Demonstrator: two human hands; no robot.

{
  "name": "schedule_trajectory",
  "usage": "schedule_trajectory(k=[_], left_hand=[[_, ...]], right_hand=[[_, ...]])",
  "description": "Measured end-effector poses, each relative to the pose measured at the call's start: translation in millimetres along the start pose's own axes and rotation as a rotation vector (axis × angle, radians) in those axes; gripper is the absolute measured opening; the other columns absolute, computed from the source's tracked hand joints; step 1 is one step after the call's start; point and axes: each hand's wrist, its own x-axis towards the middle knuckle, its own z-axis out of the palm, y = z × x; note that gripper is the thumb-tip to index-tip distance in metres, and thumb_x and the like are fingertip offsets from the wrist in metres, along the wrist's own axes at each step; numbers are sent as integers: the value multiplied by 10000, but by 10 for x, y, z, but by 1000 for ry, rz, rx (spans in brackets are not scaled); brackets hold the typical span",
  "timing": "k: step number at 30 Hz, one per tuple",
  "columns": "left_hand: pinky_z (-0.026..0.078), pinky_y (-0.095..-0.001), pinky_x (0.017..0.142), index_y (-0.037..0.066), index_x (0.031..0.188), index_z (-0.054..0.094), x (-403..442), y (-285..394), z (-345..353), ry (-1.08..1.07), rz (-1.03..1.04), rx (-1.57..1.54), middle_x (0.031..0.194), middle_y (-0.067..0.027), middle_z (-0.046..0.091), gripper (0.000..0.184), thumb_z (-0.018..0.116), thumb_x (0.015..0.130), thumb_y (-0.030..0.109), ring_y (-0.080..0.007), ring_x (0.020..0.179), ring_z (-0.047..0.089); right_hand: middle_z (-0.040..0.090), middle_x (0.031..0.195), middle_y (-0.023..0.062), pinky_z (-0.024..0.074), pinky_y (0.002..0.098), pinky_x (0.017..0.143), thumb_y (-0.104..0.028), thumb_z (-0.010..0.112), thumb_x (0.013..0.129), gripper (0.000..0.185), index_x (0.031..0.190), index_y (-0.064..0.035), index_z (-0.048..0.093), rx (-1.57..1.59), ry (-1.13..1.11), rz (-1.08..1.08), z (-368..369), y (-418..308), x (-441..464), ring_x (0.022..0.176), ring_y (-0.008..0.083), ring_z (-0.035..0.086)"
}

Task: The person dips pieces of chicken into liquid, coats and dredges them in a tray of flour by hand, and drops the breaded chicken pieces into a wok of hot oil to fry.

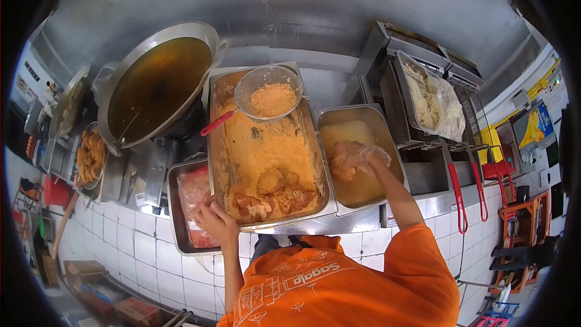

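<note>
My right hand [361, 158], in a clear plastic glove, is closed on a piece of chicken [344, 168] over the cloudy liquid in a metal pan [390, 172]. My bare left hand [216, 221] rests at the front left corner of the large tray [324, 172] of orange flour, its fingers apart and holding nothing. Several coated chicken pieces [275, 198] lie at the front of that tray. A sieve with a red handle [219, 122] and clumps of flour [272, 99] sits across the tray's back.
A large wok of oil [160, 85] stands at the back left, with a bowl of fried chicken [91, 156] beside it. Left of the tray is a pan with bagged red meat [193, 197]. Fryer baskets with red handles [457, 197] and a crumb tray [426, 100] are right.
</note>
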Motion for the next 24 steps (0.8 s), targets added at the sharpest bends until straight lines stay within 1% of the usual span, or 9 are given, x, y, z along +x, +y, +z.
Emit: schedule_trajectory(k=[2, 3, 6, 9, 10, 12, 15, 24], left_hand=[[307, -474, 1067, 44, 1270, 624, -7, 8, -10, -8, -14, -2, 1124, -76, 706, 352, 430, 1023, 204, -306, 1144, 509], [303, -476, 1070, 45, 1273, 622, -12, 14, -14, -14, -21, -4, 1127, -77, 704, 352, 429, 1023, 201, -307, 1146, 507], [289, -482, 1079, 41, 1282, 612, -11, 22, -17, -14, -8, -7, 1135, -76, 700, 350, 428, 1024, 188, -312, 1150, 502], [281, -486, 1087, 35, 1291, 602, -18, -2, -12, -27, -12, -7, 1123, -78, 703, 350, 428, 1024, 179, -316, 1151, 501], [280, -487, 1088, 33, 1290, 602, -16, 3, -13, -32, -13, -8, 1118, -78, 705, 348, 428, 1025, 178, -316, 1150, 501], [279, -489, 1090, 30, 1289, 600, -12, 11, -27, -43, -15, -8, 1108, -79, 708, 345, 428, 1027, 175, -317, 1150, 502], [280, -490, 1089, 33, 1288, 598, -19, -15, -5, -13, 29, -1, 1095, -81, 713, 342, 430, 1025, 172, -318, 1136, 505], [277, -492, 1092, 35, 1272, 610, -10, 34, -24, -9, 12, -2, 1090, -79, 716, 331, 440, 1017, 159, -317, 1116, 510]], right_hand=[[685, 992, 85, 521, 334, 807, -210, 824, 686, 584, 1229, -92, 642, 216, 12, -81, 2, 325, 37, 934, 217, 662], [666, 981, 72, 510, 323, 803, -199, 819, 691, 586, 1235, -92, 628, 325, 20, -121, -45, 369, -27, 925, 202, 648], [619, 946, 47, 492, 314, 795, -171, 814, 695, 521, 1180, -93, 642, 288, 285, -168, -144, 437, -328, 893, 171, 611], [638, 966, 57, 493, 307, 803, -126, 793, 717, 453, 1146, -94, 652, 625, 389, -217, -138, 484, -484, 901, 171, 624], [644, 976, 49, 495, 302, 808, -113, 787, 729, 430, 1138, -97, 656, 638, 482, -315, -152, 481, -520, 910, 172, 626], [643, 976, 47, 496, 303, 810, -112, 789, 728, 429, 1135, -98, 655, 666, 588, -413, -217, 457, -613, 912, 171, 626], [643, 977, 45, 497, 305, 813, -110, 793, 727, 428, 1131, -99, 653, 666, 678, -447, -365, 384, -793, 914, 171, 625], [642, 978, 37, 500, 309, 821, -103, 802, 725, 425, 1120, -102, 647, 533, 848, -472, -858, 215, -1188, 921, 169, 625]])
